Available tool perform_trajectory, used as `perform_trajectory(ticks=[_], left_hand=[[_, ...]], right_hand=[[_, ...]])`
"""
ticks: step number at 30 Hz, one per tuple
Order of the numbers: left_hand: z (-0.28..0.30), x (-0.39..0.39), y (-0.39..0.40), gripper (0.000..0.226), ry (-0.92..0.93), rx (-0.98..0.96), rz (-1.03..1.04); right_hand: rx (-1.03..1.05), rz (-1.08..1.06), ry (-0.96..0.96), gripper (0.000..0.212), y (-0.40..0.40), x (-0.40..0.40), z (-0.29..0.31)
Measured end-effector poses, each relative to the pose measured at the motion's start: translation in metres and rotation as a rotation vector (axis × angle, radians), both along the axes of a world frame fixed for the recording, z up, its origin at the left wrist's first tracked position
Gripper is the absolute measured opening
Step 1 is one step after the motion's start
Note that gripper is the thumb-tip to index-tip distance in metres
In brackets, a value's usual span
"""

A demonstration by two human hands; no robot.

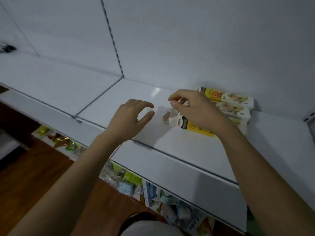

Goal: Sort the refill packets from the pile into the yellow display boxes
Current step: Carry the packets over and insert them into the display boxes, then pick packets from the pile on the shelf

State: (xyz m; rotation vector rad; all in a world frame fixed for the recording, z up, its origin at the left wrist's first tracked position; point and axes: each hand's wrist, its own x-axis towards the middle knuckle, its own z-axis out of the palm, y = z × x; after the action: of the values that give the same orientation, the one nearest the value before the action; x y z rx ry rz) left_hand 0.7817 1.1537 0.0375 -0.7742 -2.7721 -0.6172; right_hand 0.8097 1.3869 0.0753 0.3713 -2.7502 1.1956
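Head view looks down on a white shelf (170,160) where a yellow display box (192,126) lies on its side, its long axis running from near right to far left, with its open white flaps facing left toward the gap between the two hands. Just beyond it, against the back wall, a stack of similar boxes (233,106) lies with the same slant.

The right hand (197,111) hovers directly over the open end of the near box, thumb and forefinger brought together above the flap; whether they pinch the flap or something thin I cannot tell. The left hand (129,118) hangs over bare shelf just left of the box mouth, fingers loosely curved in an empty grip, touching nothing.

So the box mouth lies between the hands, under the right and just right of the left. The right hand is the nearer one.

Loose packets (129,183) sit jumbled on a lower level below the shelf's front edge, well apart from both hands. A small dark scrap (166,115) lies by the flaps; its nature is unclear.
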Motion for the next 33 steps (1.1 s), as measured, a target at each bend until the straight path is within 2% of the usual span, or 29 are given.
perform_trajectory(ticks=[7,11,14,20,25,31,33], left_hand=[[-0.014,0.075,-0.096,0.052,-0.056,-0.057,0.187],[-0.036,0.109,-0.158,0.045,-0.149,-0.066,0.376],[-0.061,0.141,-0.221,0.044,-0.234,-0.106,0.504],[-0.110,0.219,-0.358,0.040,-0.498,0.088,0.824],[-0.115,0.258,-0.454,0.040,-0.571,0.221,1.025],[-0.134,0.254,-0.534,0.044,-0.620,0.276,1.092],[-0.145,0.241,-0.554,0.044,-0.685,0.283,1.091]], right_hand=[[0.203,0.306,-0.055,0.017,-0.094,0.026,-0.017],[0.295,0.409,-0.093,0.022,-0.163,0.037,-0.030],[0.277,0.465,-0.187,0.022,-0.219,0.044,-0.044],[0.224,0.481,-0.346,0.012,-0.344,0.059,-0.084],[0.274,0.550,-0.456,0.017,-0.443,0.058,-0.102],[0.328,0.627,-0.513,0.015,-0.533,0.028,-0.116],[0.379,0.667,-0.568,0.021,-0.559,0.009,-0.132]])
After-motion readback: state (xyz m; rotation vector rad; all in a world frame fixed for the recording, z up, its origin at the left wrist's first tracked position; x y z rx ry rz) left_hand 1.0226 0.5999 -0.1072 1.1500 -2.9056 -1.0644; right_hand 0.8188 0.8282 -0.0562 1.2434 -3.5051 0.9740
